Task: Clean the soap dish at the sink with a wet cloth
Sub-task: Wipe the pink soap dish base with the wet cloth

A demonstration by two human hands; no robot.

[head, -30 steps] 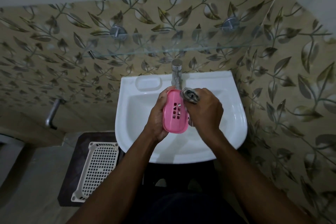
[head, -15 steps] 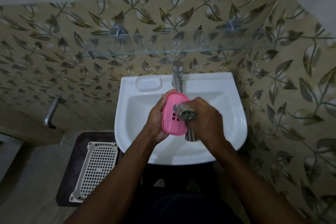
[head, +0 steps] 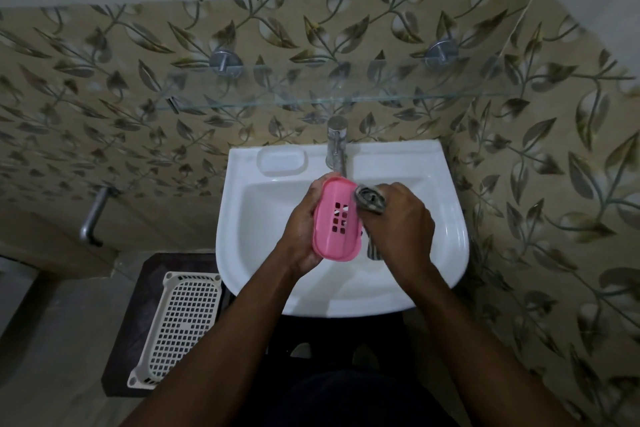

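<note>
A pink soap dish (head: 335, 218) with slots in its base is held on edge over the white sink (head: 446, 229), gripped from the left by my left hand (head: 300, 236). My right hand (head: 401, 229) is closed around a bunched grey striped cloth (head: 371, 198), which presses against the dish's upper right rim. A tail of the cloth (head: 373, 249) hangs below my right hand into the basin.
A chrome tap (head: 336, 146) stands at the back of the sink, beside a moulded soap recess (head: 282, 160). A glass shelf (head: 322, 99) juts out above. On the floor to the left a white perforated tray (head: 180, 322) lies on a dark mat.
My right hand with the cloth moved down across the dish's face, then back up to its upper right rim. The dish stays in my left hand.
</note>
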